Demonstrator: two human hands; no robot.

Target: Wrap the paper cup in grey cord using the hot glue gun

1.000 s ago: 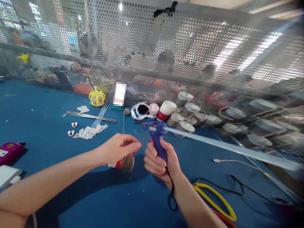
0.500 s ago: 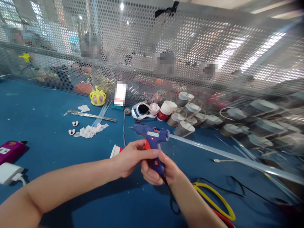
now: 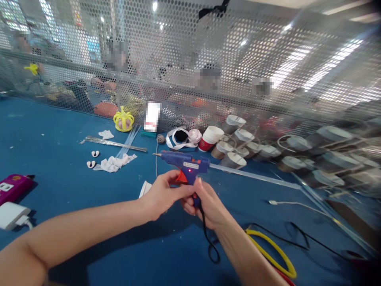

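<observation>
A blue hot glue gun (image 3: 190, 163) with a red trigger and a lit red light is held above the table, its metal nozzle pointing left. A long clear glue stick (image 3: 253, 175) juts out of its back. My left hand (image 3: 163, 193) is closed on the front of the handle by the trigger. Wrapped round the lower handle is my right hand (image 3: 208, 200), thumb up, with the black cord hanging below it. A paper cup (image 3: 145, 189) lies partly hidden behind my left hand.
Behind stands a perforated metal screen (image 3: 166, 47). Along it are a yellow crown-shaped piece (image 3: 124, 120), a phone (image 3: 152, 116), stacked paper cups (image 3: 210, 139) and several grey cup-like pots (image 3: 233, 160). Crumpled tissue (image 3: 114, 163), a purple power strip (image 3: 14, 187) and a yellow loop (image 3: 274, 250) lie around.
The glue gun has moved slightly left and up and turned more level, its glue stick swinging with it. My right hand has shifted on the handle; both hands still hold the gun.
</observation>
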